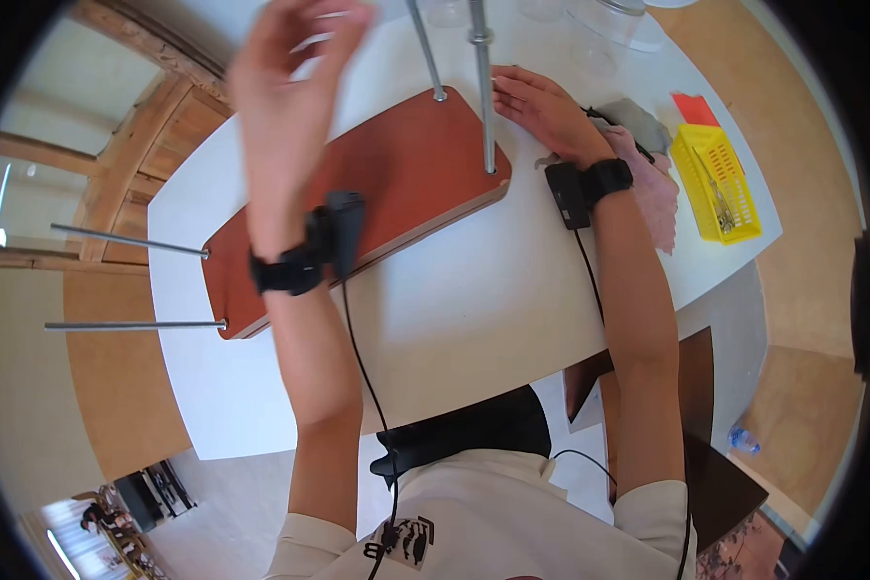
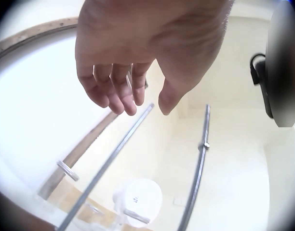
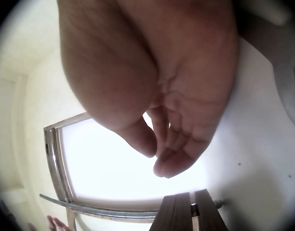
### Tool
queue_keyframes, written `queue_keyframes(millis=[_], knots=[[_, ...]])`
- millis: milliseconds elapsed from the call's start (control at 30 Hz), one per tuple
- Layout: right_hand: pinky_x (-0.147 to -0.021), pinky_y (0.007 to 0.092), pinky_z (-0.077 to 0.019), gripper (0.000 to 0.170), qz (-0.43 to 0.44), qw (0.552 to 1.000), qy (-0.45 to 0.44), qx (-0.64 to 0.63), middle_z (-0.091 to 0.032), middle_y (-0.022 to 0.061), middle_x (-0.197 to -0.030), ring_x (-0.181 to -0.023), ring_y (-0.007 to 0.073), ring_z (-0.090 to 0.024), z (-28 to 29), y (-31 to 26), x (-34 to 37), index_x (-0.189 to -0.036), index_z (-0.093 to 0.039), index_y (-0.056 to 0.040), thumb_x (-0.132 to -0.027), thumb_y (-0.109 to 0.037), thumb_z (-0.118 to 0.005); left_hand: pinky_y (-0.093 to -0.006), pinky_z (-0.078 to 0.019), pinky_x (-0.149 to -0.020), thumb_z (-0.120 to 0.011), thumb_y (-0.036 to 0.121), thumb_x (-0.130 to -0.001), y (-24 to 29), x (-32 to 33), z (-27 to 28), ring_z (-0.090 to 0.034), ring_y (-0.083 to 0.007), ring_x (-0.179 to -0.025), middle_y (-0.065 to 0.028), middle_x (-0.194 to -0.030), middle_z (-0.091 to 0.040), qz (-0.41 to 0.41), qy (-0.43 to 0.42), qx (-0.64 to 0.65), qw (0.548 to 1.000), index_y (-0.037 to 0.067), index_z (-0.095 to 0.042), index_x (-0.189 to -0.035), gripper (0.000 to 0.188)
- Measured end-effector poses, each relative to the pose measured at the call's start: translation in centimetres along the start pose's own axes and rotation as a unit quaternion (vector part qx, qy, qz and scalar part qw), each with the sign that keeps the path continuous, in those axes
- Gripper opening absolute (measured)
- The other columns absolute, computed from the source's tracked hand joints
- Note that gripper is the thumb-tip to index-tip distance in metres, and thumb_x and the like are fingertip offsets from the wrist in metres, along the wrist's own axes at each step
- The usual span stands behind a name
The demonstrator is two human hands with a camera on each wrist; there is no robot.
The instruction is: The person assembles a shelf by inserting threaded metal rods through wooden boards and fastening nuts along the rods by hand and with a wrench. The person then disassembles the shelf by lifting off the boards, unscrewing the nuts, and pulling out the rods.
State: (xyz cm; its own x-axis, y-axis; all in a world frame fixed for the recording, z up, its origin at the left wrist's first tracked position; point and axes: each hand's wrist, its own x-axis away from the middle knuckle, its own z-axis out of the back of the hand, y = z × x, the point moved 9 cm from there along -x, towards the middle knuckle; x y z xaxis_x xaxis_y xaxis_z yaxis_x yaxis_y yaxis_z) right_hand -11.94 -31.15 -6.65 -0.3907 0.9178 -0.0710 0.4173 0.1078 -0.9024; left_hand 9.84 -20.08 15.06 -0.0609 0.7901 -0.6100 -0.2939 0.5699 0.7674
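White bench fills the middle of the room, with wooden window or door frames beyond its left side and a tan floor around it. On it, slantwise and close to the person, lies a reddish-brown board; its edge shows layers, and the right wrist view shows a gap between two brown slabs. Lying flat, it likely gives its metal rods a steady footing: one rises at each corner, their outward lean probably owed to the wide lens. A nut sits partway up the near right rod, presumably to be turned along a thread.

The left hand hangs over the board, blurred, fingers loosely bent and thumb apart, holding nothing that shows. The right hand lies by the board's right end, its fingers relaxed and thumb near them, with nothing visible in its grasp; perhaps it waits there to steady that end, though contact is unclear.

Pink cloth and a yellow basket with small metal pieces stand right of the right hand, seemingly to keep supplies reachable yet off the working area.
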Motion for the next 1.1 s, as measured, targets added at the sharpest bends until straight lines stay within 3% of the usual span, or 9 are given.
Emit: queue_keyframes(millis=[133, 200, 267, 533, 667, 733, 867, 1067, 1100], knots=[[-0.103, 0.0266, -0.0521, 0.033, 0.005, 1.000, -0.024, -0.003, -0.067, 0.0059, -0.112, -0.107, 0.0130, -0.064, -0.2, 0.1, -0.1, -0.134, -0.062, 0.0010, -0.106, -0.016, -0.058, -0.0288, -0.0486, -0.092, -0.075, 0.017, -0.096, 1.7, 0.2, 0.4, -0.062, -0.0120, -0.102, -0.0049, -0.108, -0.069, -0.032, 0.035, 0.005, 0.999, 0.002, -0.066, -0.125, 0.034], [-0.103, 0.0269, -0.0522, 0.033, 0.002, 1.000, -0.023, 0.000, -0.067, 0.0061, -0.112, -0.108, 0.0132, -0.064, -0.6, 0.1, -0.1, -0.134, -0.062, 0.0013, -0.106, -0.016, -0.058, -0.0322, -0.0488, -0.094, -0.076, 0.019, -0.095, 1.1, 1.0, -3.6, -0.062, -0.0147, -0.104, -0.0067, -0.112, -0.069, 0.034, -0.062, 0.092, 0.993, 0.002, -0.064, -0.128, 0.039], [-0.104, 0.0276, -0.0523, 0.033, 0.000, 1.000, 0.006, 0.001, -0.067, 0.0063, -0.112, -0.109, 0.0135, -0.064, -0.3, 0.0, 0.2, -0.134, -0.062, 0.0015, -0.106, -0.014, -0.058, -0.0356, -0.0499, -0.095, -0.080, 0.020, -0.091, 2.3, 1.9, -6.6, -0.063, -0.0170, -0.106, -0.0069, -0.113, -0.069, -0.082, -0.140, -0.017, 0.987, 0.002, -0.062, -0.127, 0.044], [-0.104, 0.0268, -0.0521, 0.034, 0.016, 0.999, -0.031, 0.005, -0.067, 0.0062, -0.113, -0.108, 0.0141, -0.064, -0.2, -0.2, 0.0, -0.135, -0.062, 0.0012, -0.106, -0.015, -0.058, -0.0296, -0.0503, -0.093, -0.073, 0.012, -0.096, -0.9, 0.0, 2.7, -0.061, -0.0130, -0.104, -0.0053, -0.115, -0.068, 0.006, 0.018, -0.039, 0.999, 0.002, -0.062, -0.131, 0.038], [-0.105, 0.0274, -0.0516, 0.034, 0.001, 1.000, 0.001, 0.018, -0.067, 0.0058, -0.113, -0.109, 0.0143, -0.064, -0.3, 0.1, 0.0, -0.135, -0.062, 0.0007, -0.106, -0.016, -0.059, -0.0318, -0.0496, -0.095, -0.077, 0.018, -0.094, 2.3, 1.4, -3.6, -0.061, -0.0153, -0.106, -0.0066, -0.115, -0.068, 0.007, -0.120, 0.081, 0.989, 0.001, -0.061, -0.132, 0.044], [-0.106, 0.0276, -0.0517, 0.034, 0.001, 1.000, 0.001, 0.016, -0.067, 0.0060, -0.114, -0.109, 0.0143, -0.064, -0.3, 0.0, 0.1, -0.135, -0.063, 0.0005, -0.105, -0.016, -0.059, -0.0312, -0.0498, -0.094, -0.078, 0.017, -0.092, 3.6, 2.5, -6.0, -0.062, -0.0154, -0.107, -0.0075, -0.115, -0.068, -0.081, -0.113, -0.104, 0.985, 0.001, -0.061, -0.132, 0.046], [-0.106, 0.0275, -0.0517, 0.034, 0.007, 1.000, -0.004, 0.021, -0.067, 0.0063, -0.115, -0.109, 0.0139, -0.064, -0.2, 0.0, 0.0, -0.134, -0.063, 0.0003, -0.105, -0.017, -0.060, -0.0331, -0.0484, -0.098, -0.079, 0.019, -0.093, -0.3, 0.7, -2.0, -0.062, -0.0165, -0.108, -0.0063, -0.115, -0.067, 0.061, -0.067, 0.014, 0.996, 0.002, -0.061, -0.132, 0.047], [-0.106, 0.0273, -0.0514, 0.034, 0.006, 1.000, -0.002, 0.010, -0.067, 0.0060, -0.114, -0.108, 0.0135, -0.064, -0.1, 0.1, -0.2, -0.135, -0.063, 0.0003, -0.105, -0.016, -0.060, -0.0326, -0.0483, -0.099, -0.079, 0.023, -0.093, -0.3, 0.3, 0.7, -0.061, -0.0165, -0.111, -0.0072, -0.116, -0.067, 0.055, -0.005, -0.036, 0.998, 0.001, -0.059, -0.135, 0.051], [-0.106, 0.0273, -0.0514, 0.034, 0.004, 1.000, -0.006, 0.010, -0.067, 0.0060, -0.114, -0.108, 0.0135, -0.064, -0.4, 0.1, 0.0, -0.135, -0.063, 0.0003, -0.105, -0.016, -0.060, -0.0334, -0.0478, -0.100, -0.079, 0.024, -0.093, -0.1, 0.6, -2.1, -0.061, -0.0170, -0.112, -0.0085, -0.118, -0.066, -0.001, -0.074, -0.011, 0.997, 0.001, -0.058, -0.136, 0.053]])
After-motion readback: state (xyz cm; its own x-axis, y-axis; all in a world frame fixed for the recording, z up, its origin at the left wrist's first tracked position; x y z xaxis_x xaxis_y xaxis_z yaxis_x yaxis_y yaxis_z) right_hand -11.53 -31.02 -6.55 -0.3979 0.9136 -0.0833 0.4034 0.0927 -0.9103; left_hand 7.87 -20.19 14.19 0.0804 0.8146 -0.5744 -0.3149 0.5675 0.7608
